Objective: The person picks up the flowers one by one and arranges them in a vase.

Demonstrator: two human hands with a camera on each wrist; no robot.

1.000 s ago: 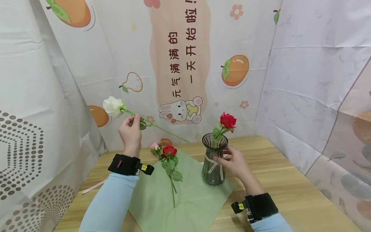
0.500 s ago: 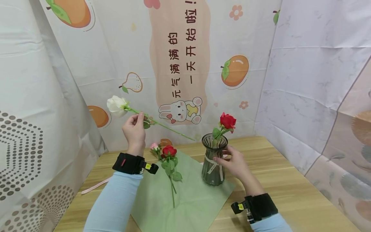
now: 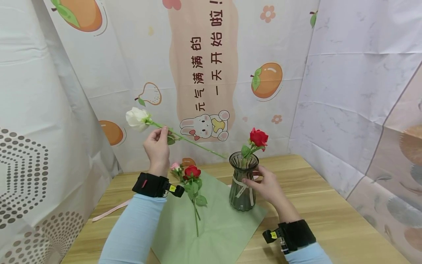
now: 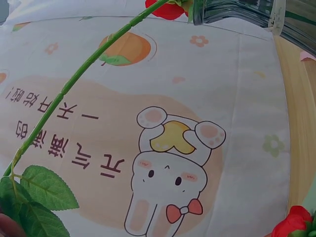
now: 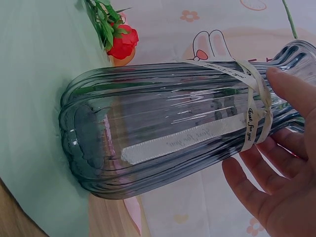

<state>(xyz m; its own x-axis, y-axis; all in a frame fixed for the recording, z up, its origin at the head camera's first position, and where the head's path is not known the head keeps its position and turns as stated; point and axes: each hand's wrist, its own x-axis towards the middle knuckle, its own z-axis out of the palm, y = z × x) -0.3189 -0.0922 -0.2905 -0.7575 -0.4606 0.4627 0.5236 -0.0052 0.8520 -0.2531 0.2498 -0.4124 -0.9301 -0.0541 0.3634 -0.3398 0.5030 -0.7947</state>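
In the head view my left hand (image 3: 157, 152) pinches the stem of a white rose (image 3: 138, 119) between thumb and fingers. The bloom points up and left; the bare stem end slants down toward the vase mouth, apart from it. The left wrist view shows its green stem (image 4: 74, 83) and leaves (image 4: 47, 187). A ribbed grey glass vase (image 3: 240, 198) stands upright, holding one red rose (image 3: 258, 137). My right hand (image 3: 268, 186) grips the vase near its neck. In the right wrist view, thumb and fingers lie around the vase by its white lettered ribbon (image 5: 251, 114).
Another red rose (image 3: 192, 172) and a pink rose (image 3: 175, 166) lie on green wrapping paper (image 3: 217, 234), left of the vase. A pink ribbon (image 3: 110, 211) lies at the left on the wooden table (image 3: 329, 220). A printed curtain (image 3: 280, 44) hangs behind the table.
My left hand has moved to the right with the white rose, bringing its stem end closer to the vase mouth. The right hand and vase have stayed in place.
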